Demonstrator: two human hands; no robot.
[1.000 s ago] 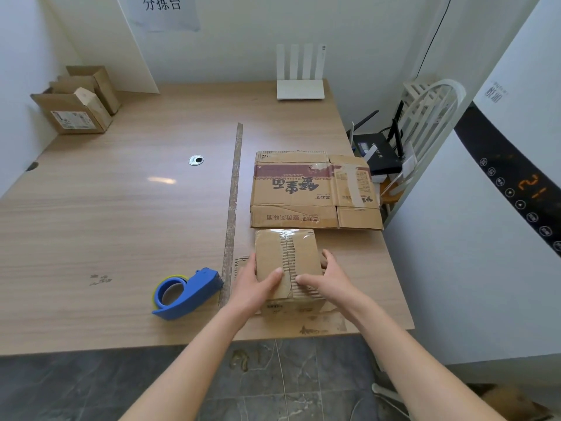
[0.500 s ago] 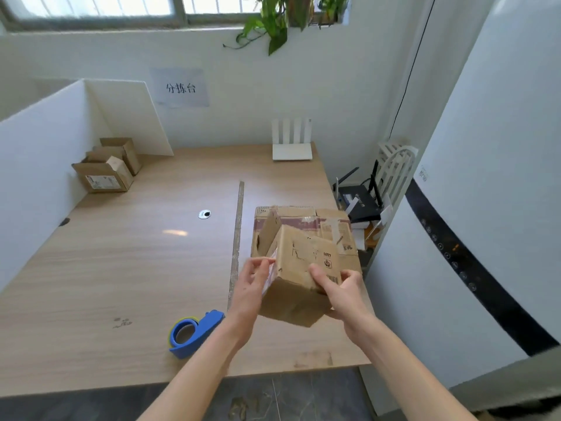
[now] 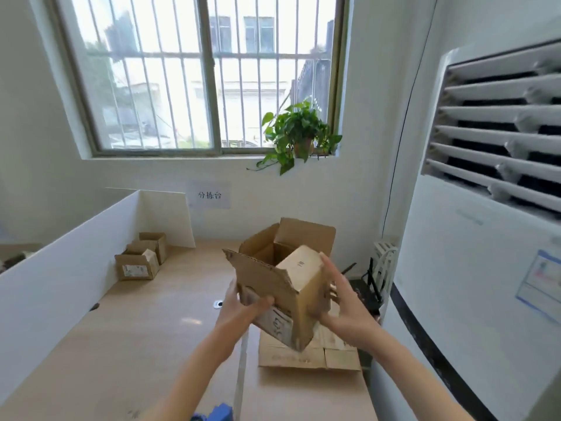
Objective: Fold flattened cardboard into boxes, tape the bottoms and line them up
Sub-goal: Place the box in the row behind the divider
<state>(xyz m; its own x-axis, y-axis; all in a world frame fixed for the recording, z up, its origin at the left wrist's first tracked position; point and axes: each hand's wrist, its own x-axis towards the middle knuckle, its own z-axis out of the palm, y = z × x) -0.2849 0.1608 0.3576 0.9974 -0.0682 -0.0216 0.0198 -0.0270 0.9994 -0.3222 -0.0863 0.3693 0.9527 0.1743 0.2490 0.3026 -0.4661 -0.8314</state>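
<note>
1. Since 1 s ago: the box [image 3: 282,287] has gone from lying on the table, taped bottom up, to being held in the air, turned so its open top flaps face up and away. The camera has tilted up too; the window now fills the top of the view.
2. Left hand [image 3: 239,308]: grasping the box's lower left side, thumb curled over the near face, fingers hidden behind the cardboard.
3. Right hand [image 3: 343,305]: flat against the box's right side, fingers stretched out and pressing, not curled round anything.
4. The box is tilted, one lower corner pointing down, clear of the table [image 3: 136,344]. All four top flaps stand open.
5. Directly under the box: flattened cardboard [image 3: 306,354] lying on the table near its right edge.
6. Bottom edge of the view: blue tape dispenser [image 3: 217,414], only its top showing, blurred.
7. Far left corner of the table: two small finished boxes [image 3: 141,259] side by side and touching, against the white partition [image 3: 60,268].
8. A small round disc [image 3: 217,304] sits mid-table, just left of the left hand.
9. Background: paper sign [image 3: 209,195] on the wall, potted plant [image 3: 299,135] on the sill, standing air conditioner [image 3: 485,238] at right.
</note>
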